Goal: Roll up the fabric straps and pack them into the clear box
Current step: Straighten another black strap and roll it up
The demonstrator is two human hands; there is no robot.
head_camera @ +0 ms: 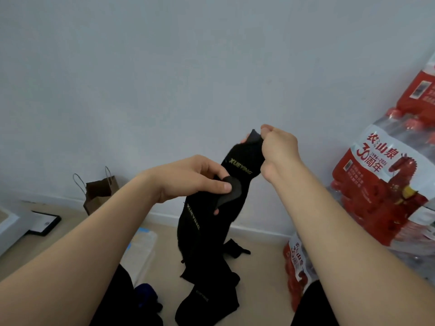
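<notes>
The black fabric strap, printed with yellow-green XUEYING lettering, hangs upright between both hands in front of the wall, its lower part crumpling onto the floor. At the strap's top end the right hand pinches the fabric with curled fingers and thumb. Lower down, about the strap's middle, the left hand grips it from the left, its thumb pressing a grey tab on the strap's face. Just right of the strap's lower part a smaller black fabric piece lies on the floor. Left of the strap's foot sits a blue roll, and above that a pale translucent plastic thing; whether it is the box cannot be told. Farther left of the strap stand a brown paper bag and a dark-framed board. Well right of the strap are stacked red packs of bottled water.
</notes>
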